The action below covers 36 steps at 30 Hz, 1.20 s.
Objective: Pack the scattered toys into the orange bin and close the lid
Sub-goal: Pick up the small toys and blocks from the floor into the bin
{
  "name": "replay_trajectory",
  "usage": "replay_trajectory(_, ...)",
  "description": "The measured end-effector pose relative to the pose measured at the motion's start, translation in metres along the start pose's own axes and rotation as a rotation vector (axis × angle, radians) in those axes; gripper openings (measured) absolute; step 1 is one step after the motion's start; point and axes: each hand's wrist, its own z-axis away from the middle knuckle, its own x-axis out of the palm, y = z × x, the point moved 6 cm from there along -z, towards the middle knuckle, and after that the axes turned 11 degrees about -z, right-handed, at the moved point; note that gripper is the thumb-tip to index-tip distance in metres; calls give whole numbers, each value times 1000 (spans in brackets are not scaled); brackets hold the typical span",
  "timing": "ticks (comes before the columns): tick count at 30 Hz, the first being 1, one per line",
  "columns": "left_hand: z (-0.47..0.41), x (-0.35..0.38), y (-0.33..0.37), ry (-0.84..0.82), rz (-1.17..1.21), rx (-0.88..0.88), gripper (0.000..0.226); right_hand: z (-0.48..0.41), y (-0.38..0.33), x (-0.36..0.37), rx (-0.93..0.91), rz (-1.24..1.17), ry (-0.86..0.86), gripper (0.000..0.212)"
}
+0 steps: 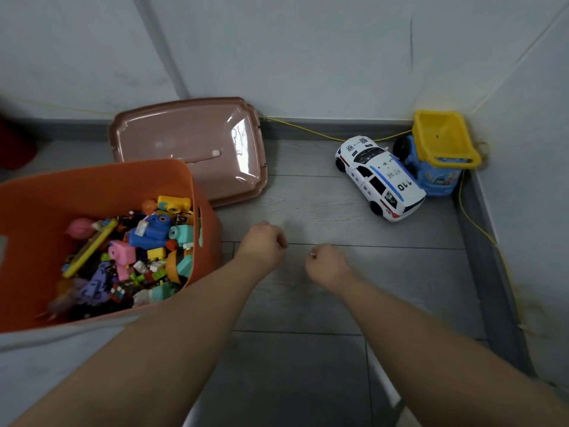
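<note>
Both hands are hovering mid-frame, left hand (264,243) curling on nothing visible, right hand (327,267) curling, contents unclear, so they should be opening wide for the white plastic police car (379,177) upper right, orange plastic bin (92,173) waiting left.

A person's two arms, seen through a head-worn wide-angle camera: both forearms are bare along their whole visible length, as are the left hand (264,245) and the right hand (328,266). The lens makes the arms look broad at the lower edge and narrow toward the wrists. A small pale band (312,255) shows on a finger of the right hand, too small to tell if it is a ring.
</note>
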Motion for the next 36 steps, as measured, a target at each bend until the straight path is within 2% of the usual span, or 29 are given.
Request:
replay_trajectory(3, 0, -32, 2, 47, 16, 3, 17, -8, -28, -27, 142, -290, 23, 31)
replay_trajectory(6, 5, -70, 4, 108, 18, 23, 19, 0, -65, -43, 259, -653, 20, 16)
replay_trajectory(8, 11, -96, 1, 133, -5, 48, 19, 7, -92, -51, 281, -817, -4, 17)
replay_trajectory(11, 25, -140, -11, 188, -38, 70, 18, 20, -141, -59, 223, -919, -79, 15)
replay_trajectory(16, 47, -202, -59, 234, -83, -15, 13, 36, -220, -55, 111, -956, -187, 18)
replay_trajectory(22, 71, -220, -117, 259, 37, -178, 22, 55, -284, -32, 19, -988, -312, 27)
replay_trajectory(29, 79, -212, -139, 174, 104, -201, 45, 57, -298, -6, 40, -1054, -436, 43)
replay_trajectory(34, 76, -210, -130, 180, 82, -176, 46, 48, -276, -36, -6, -878, -291, 47)
replay_trajectory(36, 73, -209, -113, 201, 102, -164, 45, 43, -259, -58, 3, -789, -209, 39)
